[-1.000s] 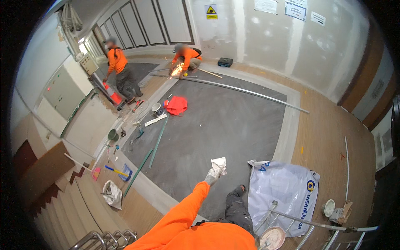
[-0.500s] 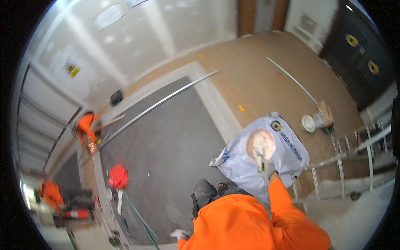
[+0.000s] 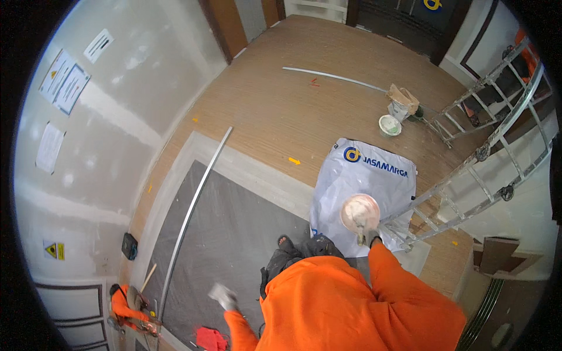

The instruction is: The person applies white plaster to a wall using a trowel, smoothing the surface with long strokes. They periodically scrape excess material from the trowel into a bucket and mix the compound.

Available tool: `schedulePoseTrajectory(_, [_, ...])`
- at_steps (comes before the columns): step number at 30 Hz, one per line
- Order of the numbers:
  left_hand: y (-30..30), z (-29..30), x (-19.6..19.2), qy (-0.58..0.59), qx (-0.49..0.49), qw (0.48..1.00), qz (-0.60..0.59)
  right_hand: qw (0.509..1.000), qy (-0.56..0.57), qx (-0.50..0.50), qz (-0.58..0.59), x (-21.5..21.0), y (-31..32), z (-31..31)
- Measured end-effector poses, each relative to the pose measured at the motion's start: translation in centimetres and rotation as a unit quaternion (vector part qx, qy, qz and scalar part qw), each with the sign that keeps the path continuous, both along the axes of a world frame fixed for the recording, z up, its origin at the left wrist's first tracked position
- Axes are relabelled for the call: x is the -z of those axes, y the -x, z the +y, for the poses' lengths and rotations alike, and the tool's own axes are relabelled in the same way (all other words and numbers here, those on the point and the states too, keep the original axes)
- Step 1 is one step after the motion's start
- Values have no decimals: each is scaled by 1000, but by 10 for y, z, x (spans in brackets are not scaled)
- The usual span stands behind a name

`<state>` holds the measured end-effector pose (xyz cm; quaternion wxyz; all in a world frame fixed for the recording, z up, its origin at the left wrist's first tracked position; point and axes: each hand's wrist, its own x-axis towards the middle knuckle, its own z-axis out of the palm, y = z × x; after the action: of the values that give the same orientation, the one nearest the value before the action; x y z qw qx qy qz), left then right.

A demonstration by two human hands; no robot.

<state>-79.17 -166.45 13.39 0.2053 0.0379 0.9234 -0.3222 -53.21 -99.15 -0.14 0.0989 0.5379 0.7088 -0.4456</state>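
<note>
My right hand (image 3: 373,236), in a grey glove, grips a plaster-smeared trowel (image 3: 362,230) at the near rim of a round bucket (image 3: 352,205). Pinkish-white paste coats the bucket's inside; the exact shape of the trowel is hard to make out. The bucket stands on a white plastic sheet (image 3: 333,175) with a blue and yellow mark. Out to my left, over the dark grey floor covering (image 3: 234,222), my gloved left hand (image 3: 223,296) is slightly blurred. Its fingers are extended and nothing is seen in it.
A metal ladder (image 3: 489,181) reaches the sheet's right edge. Beyond lie a white tub (image 3: 389,125), a paper bag (image 3: 404,96) and a thin metal strip (image 3: 333,76). A long metal bar (image 3: 193,216) crosses the left floor, where a co-worker (image 3: 126,304) crouches near a red cloth (image 3: 211,339).
My view has swung to the right. My left hand has moved forward from beside my body, away to the left. The trowel stays in my right hand at the bucket.
</note>
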Motion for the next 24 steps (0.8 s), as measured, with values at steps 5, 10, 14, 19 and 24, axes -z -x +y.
schedulePoseTrajectory(5, [447, 61, -143, -265, 109, 925, 249, 982, -97, -163, -23, -10, -5, -55])
schedulePoseTrajectory(10, [684, 355, -383, -623, 142, 739, 213, 951, -85, -248, -164, -10, 32, -79])
schedulePoseTrajectory(14, [718, 584, -443, -711, 166, 680, 66, 930, -82, -258, -249, -11, 69, -59])
schedulePoseTrajectory(19, [808, 722, -409, -714, 193, 673, 7, 957, -147, -187, -165, 20, 148, 34])
schedulePoseTrajectory(24, [860, 860, -397, -722, 215, 657, -36, 981, -156, -77, -85, 13, 279, 152])
